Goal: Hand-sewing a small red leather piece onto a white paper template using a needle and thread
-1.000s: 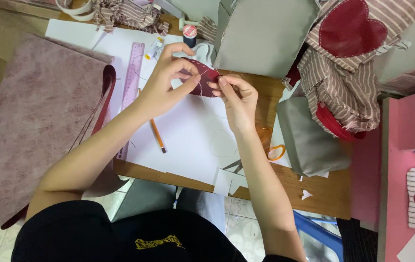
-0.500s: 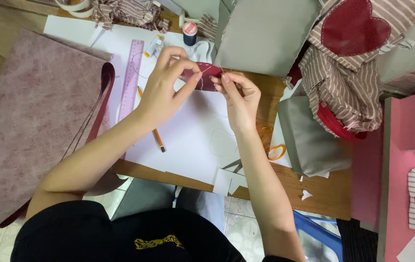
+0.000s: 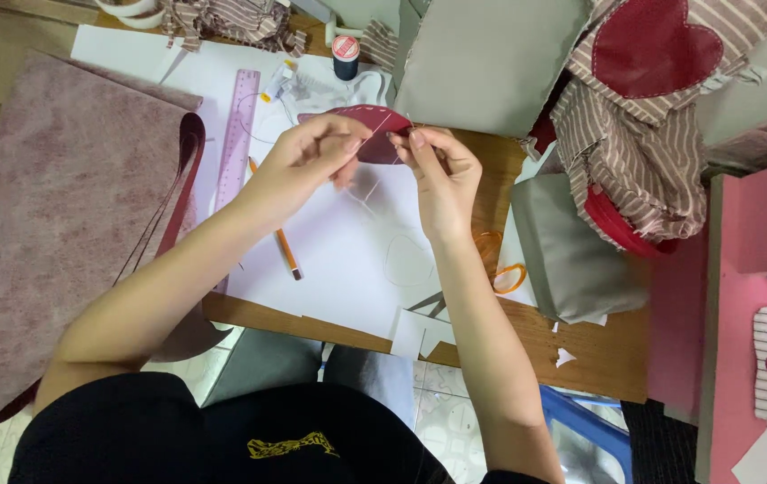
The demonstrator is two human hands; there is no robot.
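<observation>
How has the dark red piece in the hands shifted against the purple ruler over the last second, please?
Cannot tell: the dark red piece stays right of the purple ruler, about level with its upper half; any apparent shift matches camera motion.

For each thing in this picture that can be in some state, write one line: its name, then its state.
Left hand: pinching the red piece.
Right hand: pinching the red piece.
Red piece: held above the paper, edge stitched.
Pencil: lying flat on paper.
Ruler: lying flat.
Thread spool: standing upright.
Scissors: lying on table, partly hidden.
</observation>
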